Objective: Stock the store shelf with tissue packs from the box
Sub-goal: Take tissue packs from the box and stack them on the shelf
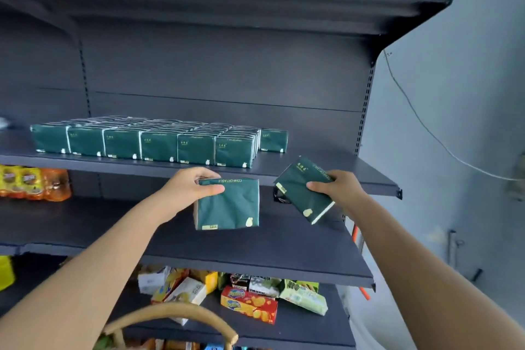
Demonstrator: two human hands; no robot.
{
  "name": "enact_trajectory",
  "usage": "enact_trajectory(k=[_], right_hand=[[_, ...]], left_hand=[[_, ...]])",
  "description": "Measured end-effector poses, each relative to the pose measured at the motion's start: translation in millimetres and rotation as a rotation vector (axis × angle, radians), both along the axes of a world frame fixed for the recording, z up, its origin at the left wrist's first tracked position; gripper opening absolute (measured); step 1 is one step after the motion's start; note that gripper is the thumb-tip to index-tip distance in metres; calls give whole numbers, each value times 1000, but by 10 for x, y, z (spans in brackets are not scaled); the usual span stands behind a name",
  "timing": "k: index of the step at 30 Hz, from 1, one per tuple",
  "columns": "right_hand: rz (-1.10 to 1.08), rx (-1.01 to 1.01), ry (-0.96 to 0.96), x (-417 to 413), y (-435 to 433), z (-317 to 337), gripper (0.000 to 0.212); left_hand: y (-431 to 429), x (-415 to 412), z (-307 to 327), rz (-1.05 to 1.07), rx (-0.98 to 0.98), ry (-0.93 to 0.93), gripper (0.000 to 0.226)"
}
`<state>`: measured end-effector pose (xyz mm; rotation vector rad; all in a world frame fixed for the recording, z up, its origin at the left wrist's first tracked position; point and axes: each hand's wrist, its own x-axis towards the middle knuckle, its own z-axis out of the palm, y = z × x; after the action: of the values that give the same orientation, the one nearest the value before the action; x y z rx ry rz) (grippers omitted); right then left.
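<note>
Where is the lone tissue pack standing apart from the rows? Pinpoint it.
In the head view, the lone tissue pack stands on the shelf just right of the stocked rows, set back towards the rear, above and between the two raised hands.

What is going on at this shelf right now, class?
A person is stocking dark green tissue packs onto a grey store shelf. The left hand holds one pack upright by its top edge; the right hand holds a second pack tilted. Both packs are in the air in front of the shelf. On it, rows of matching packs already stand, with bare space at the right end. Snack boxes lie on a lower shelf.
</note>
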<state>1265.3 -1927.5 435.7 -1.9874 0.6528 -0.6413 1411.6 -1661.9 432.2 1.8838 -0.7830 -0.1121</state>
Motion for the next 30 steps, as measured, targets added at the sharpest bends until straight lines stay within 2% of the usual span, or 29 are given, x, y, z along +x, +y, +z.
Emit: enact_trajectory(k=[4,11,17,20,24,30], right_hand=[[13,-41,8,252,-180,197,30],[-8,-207,79,1003,-556,478,17],[-149,-408,219,1929,-960,589,25],[-220,-473,230,2415,-1093,548,20],[-284,-583,222,2994,-1257,399,47],[-216,-746,294,3655,-1654,162,56]], left_hand=[[-200,194,221,-1,-22,-61,19],[-525,892,563,-21,-27,-139,21],[-783,1776,908,-20,-48,-242,17],[-953,2195,1011,-36,-52,-273,16],[-1216,2619,975,-78,-43,-351,18],[-1495,3018,840,-84,-71,-347,17]])
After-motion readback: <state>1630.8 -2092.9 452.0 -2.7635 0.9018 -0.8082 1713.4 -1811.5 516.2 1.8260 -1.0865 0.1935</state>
